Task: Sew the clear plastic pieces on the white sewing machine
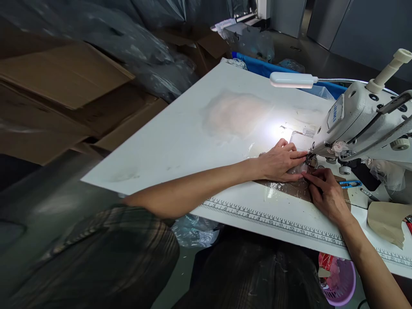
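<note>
My left hand (280, 161) lies palm down by the needle of a white sewing machine (344, 118), fingers stretched out over a small piece of sheer, pale fabric (300, 169). Its fingertips reach close to the presser foot (310, 159). From the near right side, my right hand (328, 195) has its fingers bent, their tips closed at the fabric's edge close to the left fingertips. Both hands hide much of the fabric. Beneath them is a brown, shiny patch (298, 189) on the table.
The white table (180, 146) has a printed ruler (273, 223) along its front edge. Blue thread snips (350, 184) lie right of my right hand. A white lamp (292, 80) hangs behind. Cardboard boxes (64, 73) stand left; a purple basket (346, 285) sits below.
</note>
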Demonstrator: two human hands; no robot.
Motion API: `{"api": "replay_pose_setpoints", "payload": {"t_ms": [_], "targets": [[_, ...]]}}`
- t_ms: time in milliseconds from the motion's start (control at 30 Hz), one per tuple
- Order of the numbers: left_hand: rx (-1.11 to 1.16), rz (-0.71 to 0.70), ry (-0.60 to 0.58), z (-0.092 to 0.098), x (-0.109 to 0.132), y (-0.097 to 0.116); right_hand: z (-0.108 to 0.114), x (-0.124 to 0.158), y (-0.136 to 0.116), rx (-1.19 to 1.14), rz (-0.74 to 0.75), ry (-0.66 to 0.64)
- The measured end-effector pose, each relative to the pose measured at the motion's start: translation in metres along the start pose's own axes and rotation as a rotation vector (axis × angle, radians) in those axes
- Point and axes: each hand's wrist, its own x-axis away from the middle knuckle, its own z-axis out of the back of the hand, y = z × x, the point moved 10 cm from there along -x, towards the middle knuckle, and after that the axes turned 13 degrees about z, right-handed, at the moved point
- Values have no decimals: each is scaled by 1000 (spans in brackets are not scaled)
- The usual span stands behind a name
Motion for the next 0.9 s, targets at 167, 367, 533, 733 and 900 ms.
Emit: {"api": "replay_pose_setpoints", "payload": {"t_ms": [167,367,533,733,900], "targets": [[39,-4,-22,-3,0,-2,-1,0,1,-21,-12,-21],[-16,3,23,-3,2,-4,0,-1,1,-34,-20,-30],[61,-91,124,14,9,2,-1,0,2,-60,-28,-22],[195,-224,27,14,13,12,-1,1,1,-49,-26,-26],[239,-268,16,14,15,16,-1,1,0,-50,-21,-19]]}}
